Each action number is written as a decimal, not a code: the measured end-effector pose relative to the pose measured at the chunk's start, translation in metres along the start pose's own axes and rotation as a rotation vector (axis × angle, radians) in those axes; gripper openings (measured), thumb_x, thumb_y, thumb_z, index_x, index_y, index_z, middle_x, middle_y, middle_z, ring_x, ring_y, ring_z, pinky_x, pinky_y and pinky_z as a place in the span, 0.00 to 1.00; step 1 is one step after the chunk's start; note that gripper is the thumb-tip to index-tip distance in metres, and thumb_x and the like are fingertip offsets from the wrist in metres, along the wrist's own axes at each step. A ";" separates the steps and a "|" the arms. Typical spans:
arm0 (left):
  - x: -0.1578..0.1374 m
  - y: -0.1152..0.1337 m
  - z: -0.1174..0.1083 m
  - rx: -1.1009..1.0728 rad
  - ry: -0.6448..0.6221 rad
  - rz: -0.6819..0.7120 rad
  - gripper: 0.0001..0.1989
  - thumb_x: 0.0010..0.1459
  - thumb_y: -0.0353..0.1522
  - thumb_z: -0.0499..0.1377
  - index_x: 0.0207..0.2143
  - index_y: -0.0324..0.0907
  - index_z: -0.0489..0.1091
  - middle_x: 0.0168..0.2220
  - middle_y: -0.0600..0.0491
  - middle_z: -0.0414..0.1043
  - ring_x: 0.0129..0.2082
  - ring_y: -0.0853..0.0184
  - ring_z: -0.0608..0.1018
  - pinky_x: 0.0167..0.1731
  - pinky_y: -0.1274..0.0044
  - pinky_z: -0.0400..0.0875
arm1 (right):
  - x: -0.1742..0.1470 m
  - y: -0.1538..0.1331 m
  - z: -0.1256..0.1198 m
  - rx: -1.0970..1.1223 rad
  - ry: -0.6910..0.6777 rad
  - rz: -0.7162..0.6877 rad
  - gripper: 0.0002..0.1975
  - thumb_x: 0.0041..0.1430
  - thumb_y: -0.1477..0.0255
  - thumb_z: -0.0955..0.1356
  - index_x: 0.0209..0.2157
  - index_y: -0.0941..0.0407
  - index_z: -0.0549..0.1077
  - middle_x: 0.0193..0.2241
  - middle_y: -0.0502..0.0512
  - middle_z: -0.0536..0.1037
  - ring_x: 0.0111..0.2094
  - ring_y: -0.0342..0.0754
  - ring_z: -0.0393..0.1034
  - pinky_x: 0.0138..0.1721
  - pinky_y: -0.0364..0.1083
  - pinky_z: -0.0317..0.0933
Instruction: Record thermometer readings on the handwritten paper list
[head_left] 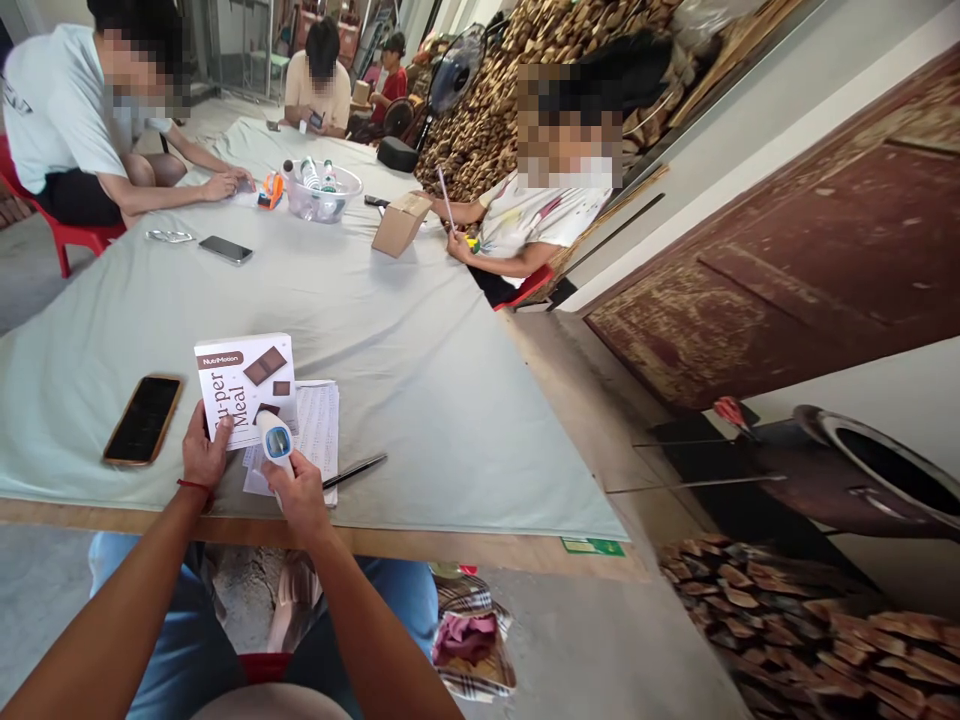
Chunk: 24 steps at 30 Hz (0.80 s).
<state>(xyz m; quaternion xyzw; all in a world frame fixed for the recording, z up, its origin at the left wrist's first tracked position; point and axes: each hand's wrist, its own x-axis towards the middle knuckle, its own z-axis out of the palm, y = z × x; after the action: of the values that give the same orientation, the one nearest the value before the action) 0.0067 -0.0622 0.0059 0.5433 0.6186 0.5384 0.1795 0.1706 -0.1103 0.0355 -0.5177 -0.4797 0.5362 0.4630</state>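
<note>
Box (247, 372) marked NutriMotion is held upright over the near side of our cloth-covered desk (450, 400), our left hand (204, 450) closed around its lower left edge; we cannot tell whether its base touches the papers (324, 430) beside it. Our right hand (304, 490) grips a white device (270, 424) with a blue-framed screen (278, 442), which overlaps the box's lower front from where we look; contact we cannot make out. Just right of that hand, a dark pen (358, 469) lies partly on the papers. To our left rests a phone (142, 420). Farther along, a clear basin (300, 206) holds bottles (310, 175), and a brown carton (397, 228) is near a co-worker (532, 215).
</note>
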 end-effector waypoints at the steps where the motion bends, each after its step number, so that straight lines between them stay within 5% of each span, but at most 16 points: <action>1: 0.000 0.000 0.000 -0.001 0.000 -0.002 0.26 0.59 0.51 0.54 0.49 0.40 0.68 0.43 0.45 0.78 0.40 0.57 0.79 0.42 0.68 0.74 | 0.002 0.001 0.004 0.001 0.003 0.006 0.14 0.49 0.58 0.67 0.23 0.54 0.66 0.19 0.45 0.64 0.25 0.44 0.56 0.29 0.43 0.55; 24: -0.001 0.001 0.001 0.007 0.004 -0.033 0.28 0.59 0.52 0.54 0.50 0.40 0.68 0.45 0.44 0.78 0.42 0.56 0.79 0.44 0.66 0.74 | 0.005 0.003 0.008 -0.026 -0.006 0.062 0.15 0.50 0.57 0.66 0.22 0.53 0.64 0.18 0.45 0.64 0.23 0.44 0.57 0.26 0.43 0.53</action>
<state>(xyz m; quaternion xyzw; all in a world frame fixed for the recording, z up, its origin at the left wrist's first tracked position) 0.0079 -0.0625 0.0061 0.5325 0.6297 0.5343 0.1855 0.1628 -0.1055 0.0318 -0.5366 -0.4716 0.5455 0.4382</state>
